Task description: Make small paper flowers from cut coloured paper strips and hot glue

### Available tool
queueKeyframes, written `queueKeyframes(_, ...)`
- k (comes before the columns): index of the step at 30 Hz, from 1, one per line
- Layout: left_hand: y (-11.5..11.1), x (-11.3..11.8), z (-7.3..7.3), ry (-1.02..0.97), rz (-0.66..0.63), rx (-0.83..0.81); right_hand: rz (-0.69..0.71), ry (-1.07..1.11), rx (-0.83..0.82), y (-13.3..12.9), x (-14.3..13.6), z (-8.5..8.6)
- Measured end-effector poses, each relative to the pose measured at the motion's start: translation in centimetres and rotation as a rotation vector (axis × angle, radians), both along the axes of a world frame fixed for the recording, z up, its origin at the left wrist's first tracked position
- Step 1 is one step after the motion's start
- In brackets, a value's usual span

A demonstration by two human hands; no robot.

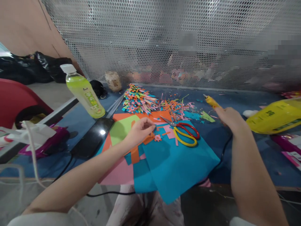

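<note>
At the centre of the frame, the person's left hand (141, 130) reached over a stack of coloured sheets, its thumb and forefinger bent toward each other; whether they were clamped on a scrap could not be told. Just beside those fingertips, a small pink flower-shaped cutout with an orange middle (157, 137) lay on the large bright-blue sheet (175, 166) that filled the lower centre.

Right of centre, the right hand (228, 116) had its fingers closed around a yellow tool with a metal tip (211, 101), which pointed to the upper left, well apart from the cutout. A thin black cable (226, 147) showed below that hand.

Between the two hands lay metal scissors with one red and one yellow handle loop (185, 133), their blades toward the upper left and slightly parted. A flat light-green sheet (121, 129) lay left of the left hand.

Above the sheets, at upper centre, stood a cone-shaped heap of multicoloured cut pieces (137, 99), with a tangle of thin, bright scraps (172, 108) to its right.

At upper left, a clear bottle of yellow-green drink with a white cap (83, 92) stood beside a glossy black phone-like slab (92, 138).
</note>
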State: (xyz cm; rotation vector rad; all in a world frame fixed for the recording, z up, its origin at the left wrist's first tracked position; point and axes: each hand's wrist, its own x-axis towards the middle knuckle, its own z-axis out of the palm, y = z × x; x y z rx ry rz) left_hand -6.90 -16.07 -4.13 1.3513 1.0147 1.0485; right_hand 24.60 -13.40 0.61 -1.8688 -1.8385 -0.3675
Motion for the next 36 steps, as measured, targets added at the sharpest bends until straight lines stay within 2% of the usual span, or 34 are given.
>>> queueKeyframes(2, 0.0, -0.1, 0.0, -0.016, -0.002, -0.013, 0.057, 0.01, 0.103, -0.2, -1.1, 0.1)
queueKeyframes(6, 0.2, -0.3, 0.0, -0.065, 0.033, 0.011, 0.181, 0.082, 0.423, -0.8, -3.6, -0.5)
queueKeyframes(8, 0.4, -0.4, 0.0, -0.088, 0.047, 0.021, 0.236, 0.094, 0.508, -1.3, -4.9, -1.1)
queueKeyframes(14, 0.5, -0.5, -0.1, -0.15, 0.056, -0.059, 0.46, -0.074, 0.525, -2.1, -7.8, -2.5)
queueKeyframes(18, 0.3, -0.5, 0.2, -0.15, 0.056, -0.07, 0.511, -0.189, 0.565, -1.8, -8.1, -2.9)
queueKeyframes(24, 0.2, -0.7, 0.7, -0.137, 0.068, -0.089, 0.553, -0.211, 0.6, -1.8, -8.3, -2.9)
queueKeyframes(36, 0.4, -1.0, 0.3, -0.148, 0.07, -0.116, 0.527, -0.183, 0.564, -1.7, -8.3, -3.1)
